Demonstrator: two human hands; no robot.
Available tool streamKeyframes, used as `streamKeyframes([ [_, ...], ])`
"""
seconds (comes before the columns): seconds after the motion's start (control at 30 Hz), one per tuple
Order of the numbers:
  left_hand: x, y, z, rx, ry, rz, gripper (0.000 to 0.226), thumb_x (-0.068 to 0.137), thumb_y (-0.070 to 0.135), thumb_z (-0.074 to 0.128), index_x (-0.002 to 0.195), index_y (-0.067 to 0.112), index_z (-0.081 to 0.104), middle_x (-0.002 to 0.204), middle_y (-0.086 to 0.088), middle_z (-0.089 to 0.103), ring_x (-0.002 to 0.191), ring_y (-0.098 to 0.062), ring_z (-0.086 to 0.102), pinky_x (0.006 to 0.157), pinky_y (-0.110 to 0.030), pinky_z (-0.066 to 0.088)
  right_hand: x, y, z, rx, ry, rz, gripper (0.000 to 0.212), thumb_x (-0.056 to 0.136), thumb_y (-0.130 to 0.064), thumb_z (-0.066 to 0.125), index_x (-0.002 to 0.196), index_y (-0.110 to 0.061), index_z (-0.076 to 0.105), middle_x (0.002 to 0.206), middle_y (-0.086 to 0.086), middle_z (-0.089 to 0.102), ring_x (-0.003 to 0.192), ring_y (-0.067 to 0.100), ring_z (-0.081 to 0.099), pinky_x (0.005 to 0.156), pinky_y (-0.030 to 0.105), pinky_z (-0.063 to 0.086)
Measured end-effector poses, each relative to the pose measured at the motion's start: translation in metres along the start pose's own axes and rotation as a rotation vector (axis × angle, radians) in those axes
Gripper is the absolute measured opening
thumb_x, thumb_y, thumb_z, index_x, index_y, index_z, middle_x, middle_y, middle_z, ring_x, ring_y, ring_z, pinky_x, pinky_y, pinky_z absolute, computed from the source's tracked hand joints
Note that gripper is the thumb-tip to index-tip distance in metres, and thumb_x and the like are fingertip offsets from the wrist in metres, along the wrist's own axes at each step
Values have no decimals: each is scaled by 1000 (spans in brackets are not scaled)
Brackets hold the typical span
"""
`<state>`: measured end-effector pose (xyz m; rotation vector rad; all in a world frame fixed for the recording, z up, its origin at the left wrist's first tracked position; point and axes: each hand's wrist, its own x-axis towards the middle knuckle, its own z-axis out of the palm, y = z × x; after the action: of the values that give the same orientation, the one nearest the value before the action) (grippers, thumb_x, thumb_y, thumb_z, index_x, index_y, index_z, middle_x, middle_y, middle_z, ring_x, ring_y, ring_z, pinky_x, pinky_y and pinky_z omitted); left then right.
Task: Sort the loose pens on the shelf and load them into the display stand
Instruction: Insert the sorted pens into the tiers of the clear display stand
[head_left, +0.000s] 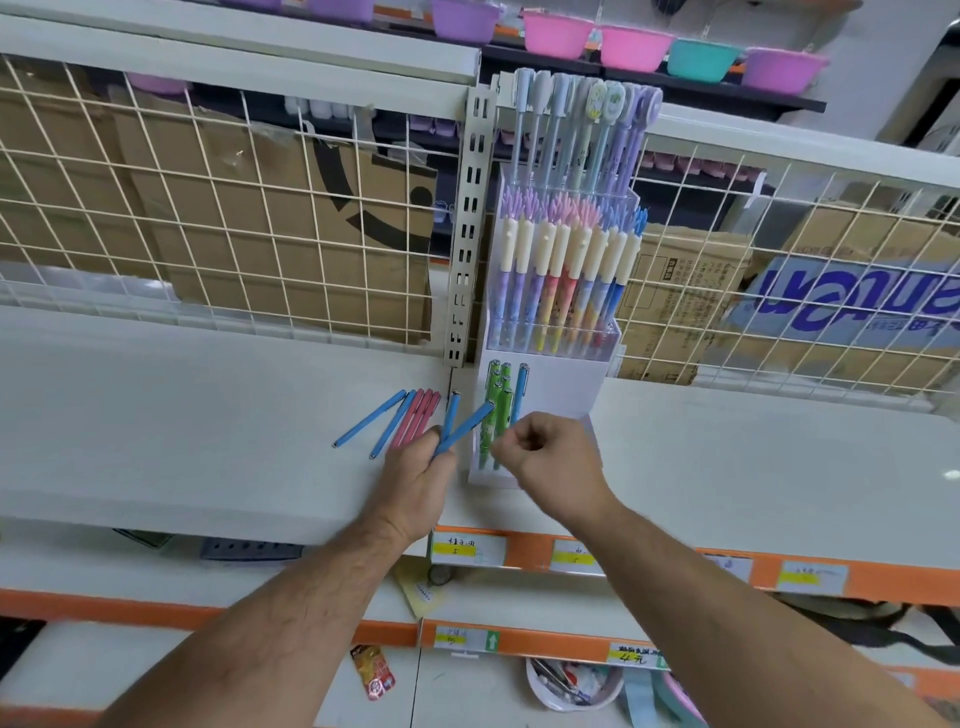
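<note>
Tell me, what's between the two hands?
The green pens, standing in the display stand's front pocket, lie between the left hand and the right hand. The left hand's blue pen slants toward them. The head view shows it.

Just the one view here, worn on the head and wide-angle, looking forward and down onto the white shelf (208, 415) from arm's reach. The display stand (561, 384) sits dead centre with the wire mesh back (260, 208) behind. Straight lines bow near the edges, and lower shelves (519, 597) show underneath.
</note>
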<state>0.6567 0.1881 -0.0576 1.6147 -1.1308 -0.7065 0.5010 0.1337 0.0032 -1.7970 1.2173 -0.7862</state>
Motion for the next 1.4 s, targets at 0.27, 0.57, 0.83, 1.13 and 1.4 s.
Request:
streamKeyframes([
  [0.27,-3,-1,-2,76,-94,56,30,90,43,46,89,19,63,79,-6,61,73,-28,57,67,-45,52,-17,-14,19,175,6,-46,11,91,-14,69,86,-3,70,62,4,67,57,17,65,52,26,48],
  [0.57,1,0,4,151,-22,13,28,104,26,47,76,21,47,67,-2,50,57,-15,45,51,-32,40,-5,-23,-30,306,299,55,23,95,-16,66,89,5,61,80,18,70,61,20,71,50,33,56],
  [0.83,3,1,5,201,-5,-21,28,104,30,47,77,21,49,70,-4,51,58,-14,46,52,-33,43,22,-23,-36,35,300,-3,18,95,-22,69,80,-12,65,74,3,71,64,8,72,64,36,63],
  [1.13,3,3,5,190,-7,-45,27,104,29,47,80,17,52,71,-5,52,58,-14,46,52,-32,42,32,-13,-21,-105,248,-40,19,94,-28,70,77,-23,63,73,-1,71,72,16,72,72,44,62],
  [1.4,3,3,5,186,-6,-47,28,104,29,47,78,18,51,71,-5,52,58,-14,45,51,-33,44,31,-4,-14,-175,190,-12,16,94,-26,70,81,-19,65,76,3,71,73,19,72,73,43,61],
])
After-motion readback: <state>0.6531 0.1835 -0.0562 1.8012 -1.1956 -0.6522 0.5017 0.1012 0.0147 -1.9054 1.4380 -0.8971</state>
